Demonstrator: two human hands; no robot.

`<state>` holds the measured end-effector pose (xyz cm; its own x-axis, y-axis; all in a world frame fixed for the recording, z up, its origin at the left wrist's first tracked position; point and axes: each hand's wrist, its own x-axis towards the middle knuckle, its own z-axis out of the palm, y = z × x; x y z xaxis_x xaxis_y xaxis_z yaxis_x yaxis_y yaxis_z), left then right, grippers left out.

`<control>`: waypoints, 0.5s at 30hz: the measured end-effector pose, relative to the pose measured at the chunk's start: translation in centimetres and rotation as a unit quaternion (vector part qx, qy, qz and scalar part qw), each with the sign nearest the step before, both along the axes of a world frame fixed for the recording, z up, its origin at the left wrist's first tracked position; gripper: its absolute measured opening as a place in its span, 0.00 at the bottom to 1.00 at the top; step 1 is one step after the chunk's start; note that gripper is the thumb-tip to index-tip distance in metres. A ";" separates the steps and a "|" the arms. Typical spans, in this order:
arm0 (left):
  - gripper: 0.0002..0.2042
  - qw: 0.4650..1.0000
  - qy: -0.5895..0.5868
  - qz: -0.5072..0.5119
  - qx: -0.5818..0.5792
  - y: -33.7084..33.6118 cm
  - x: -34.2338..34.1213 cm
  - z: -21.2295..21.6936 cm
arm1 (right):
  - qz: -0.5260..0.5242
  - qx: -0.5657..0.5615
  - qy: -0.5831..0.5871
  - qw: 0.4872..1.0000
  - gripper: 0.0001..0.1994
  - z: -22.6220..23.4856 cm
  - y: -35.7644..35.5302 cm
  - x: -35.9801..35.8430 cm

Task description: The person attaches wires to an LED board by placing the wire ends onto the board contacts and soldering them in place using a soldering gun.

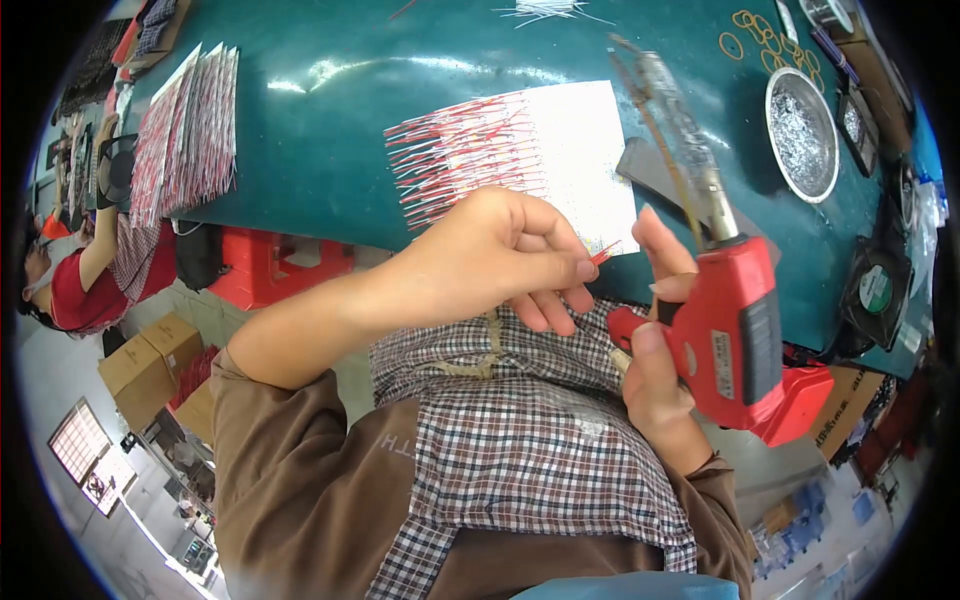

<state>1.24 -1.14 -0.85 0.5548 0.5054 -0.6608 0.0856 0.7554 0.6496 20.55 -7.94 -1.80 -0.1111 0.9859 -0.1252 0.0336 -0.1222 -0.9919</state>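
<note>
My left hand (515,255) pinches the end of a thin red wire (603,254) between thumb and forefinger, while its other fingers curl loosely. The rest of that wire is hidden by the hand. My right hand (655,375) is closed round a red soldering gun (725,330) with a black grip panel. Its metal barrel and a thin tube beside it point up and away over the table. Just beyond my left hand lies a white sheet (585,130) with rows of red and white wires (465,150) along its left part.
A stack of wired sheets (190,135) lies far left. At right are a metal bowl (802,135) of silvery bits, rubber bands (770,40), a small fan (877,290) and a dark grey flat object (660,180). A red stool (265,270) and a co-worker (75,270) are on the left.
</note>
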 end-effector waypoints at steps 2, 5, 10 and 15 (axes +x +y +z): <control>0.07 1.000 0.003 -0.003 -0.003 -0.2 0.0 -0.2 | 0.065 0.015 -0.032 0.997 0.19 0.2 0.1 0.1; 0.07 1.000 -0.010 0.001 -0.007 -0.4 0.1 -0.3 | 0.143 0.076 -0.080 0.984 0.25 -0.2 0.2 0.5; 0.06 1.000 -0.018 -0.015 0.010 -0.7 0.0 -0.5 | 0.100 -0.011 -0.007 0.995 0.13 0.3 0.0 0.1; 0.04 0.947 0.115 -0.016 0.299 -1.2 -1.1 -0.2 | 0.009 -0.032 -0.046 0.998 0.15 -0.3 -1.3 1.3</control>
